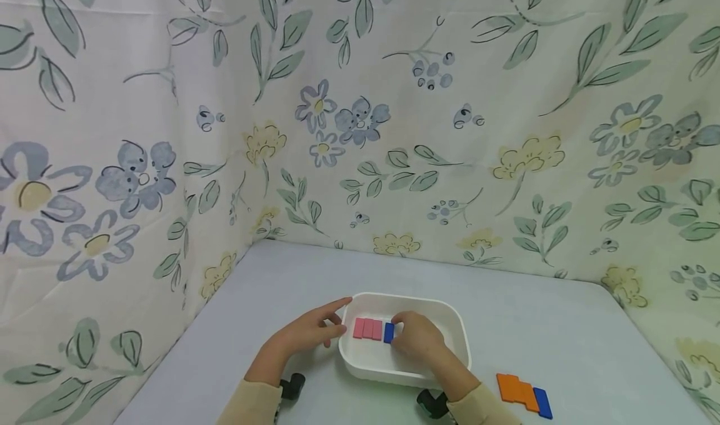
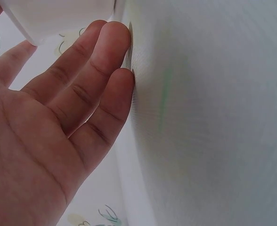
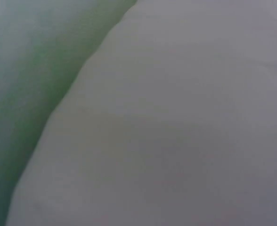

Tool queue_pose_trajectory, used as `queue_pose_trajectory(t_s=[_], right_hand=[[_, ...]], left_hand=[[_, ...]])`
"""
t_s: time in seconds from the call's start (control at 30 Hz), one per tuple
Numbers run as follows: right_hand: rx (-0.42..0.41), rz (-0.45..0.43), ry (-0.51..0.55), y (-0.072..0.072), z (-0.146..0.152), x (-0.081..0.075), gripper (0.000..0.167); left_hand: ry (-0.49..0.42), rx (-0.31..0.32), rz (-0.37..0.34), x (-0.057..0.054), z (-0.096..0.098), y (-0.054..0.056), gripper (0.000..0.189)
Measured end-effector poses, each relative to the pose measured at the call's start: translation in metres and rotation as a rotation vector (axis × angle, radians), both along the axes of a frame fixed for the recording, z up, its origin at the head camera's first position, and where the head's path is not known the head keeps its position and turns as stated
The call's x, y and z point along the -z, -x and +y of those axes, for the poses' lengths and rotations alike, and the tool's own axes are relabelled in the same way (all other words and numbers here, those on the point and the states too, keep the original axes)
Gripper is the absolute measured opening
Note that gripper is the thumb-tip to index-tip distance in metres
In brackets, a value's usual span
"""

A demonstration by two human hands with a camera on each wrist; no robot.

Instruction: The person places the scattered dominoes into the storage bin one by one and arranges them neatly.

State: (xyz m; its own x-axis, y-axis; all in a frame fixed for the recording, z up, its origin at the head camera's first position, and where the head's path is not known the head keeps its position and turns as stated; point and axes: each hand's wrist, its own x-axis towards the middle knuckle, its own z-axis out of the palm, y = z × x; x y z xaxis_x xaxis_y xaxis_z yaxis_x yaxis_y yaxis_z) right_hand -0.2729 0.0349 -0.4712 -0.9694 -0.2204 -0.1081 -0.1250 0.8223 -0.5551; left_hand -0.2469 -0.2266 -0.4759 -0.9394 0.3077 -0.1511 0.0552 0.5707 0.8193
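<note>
A white tray [image 1: 405,375] with rounded corners stands on the table. Inside, towards its left end, lie pink tiles [image 1: 368,329] side by side in a row. A blue tile [image 1: 389,333] is just to the right of them, and my right hand [image 1: 419,337] pinches it between thumb and finger. My left hand [image 1: 309,330] touches the tray's left rim with the index finger and thumb, its other fingers loosely bent below. The left wrist view shows this palm and the fingers close to the table. A blurred white surface [image 3: 167,132] fills most of the right wrist view, hiding the right fingers.
To the right of the tray, orange tiles [image 1: 516,390] and another blue tile [image 1: 542,402] lie overlapping on the pale table [image 1: 304,269]. A cloth with printed leaves and flowers [image 1: 405,200] hangs behind the table and along its left side.
</note>
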Motion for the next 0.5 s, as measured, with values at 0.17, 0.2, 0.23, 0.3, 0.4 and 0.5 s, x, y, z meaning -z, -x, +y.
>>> queue_pose_trajectory(t_s=[0.17,0.2,0.23,0.3,0.4,0.5], right_hand=[[-0.003,-0.001,0.008,0.0018,-0.0016,0.0025,0.041],[-0.004,-0.003,0.012,0.0021,-0.0019,0.0028,0.041],[-0.005,-0.005,0.015,0.0024,-0.0022,0.0031,0.041],[-0.007,-0.009,0.023,0.0032,-0.0027,0.0041,0.042],[-0.017,-0.012,0.033,0.0033,-0.003,0.004,0.043],[-0.019,-0.018,0.036,0.0027,-0.0017,0.0024,0.045]], left_hand=[[0.003,-0.006,0.005,-0.0004,0.0012,-0.0005,0.062],[0.003,-0.007,0.006,-0.0004,0.0013,-0.0006,0.062],[0.004,-0.008,0.006,-0.0003,0.0013,-0.0007,0.062],[0.004,-0.008,0.006,-0.0002,0.0011,-0.0007,0.062],[0.003,-0.006,0.005,-0.0002,0.0008,-0.0006,0.062],[0.002,-0.005,0.005,-0.0004,0.0002,-0.0003,0.062]])
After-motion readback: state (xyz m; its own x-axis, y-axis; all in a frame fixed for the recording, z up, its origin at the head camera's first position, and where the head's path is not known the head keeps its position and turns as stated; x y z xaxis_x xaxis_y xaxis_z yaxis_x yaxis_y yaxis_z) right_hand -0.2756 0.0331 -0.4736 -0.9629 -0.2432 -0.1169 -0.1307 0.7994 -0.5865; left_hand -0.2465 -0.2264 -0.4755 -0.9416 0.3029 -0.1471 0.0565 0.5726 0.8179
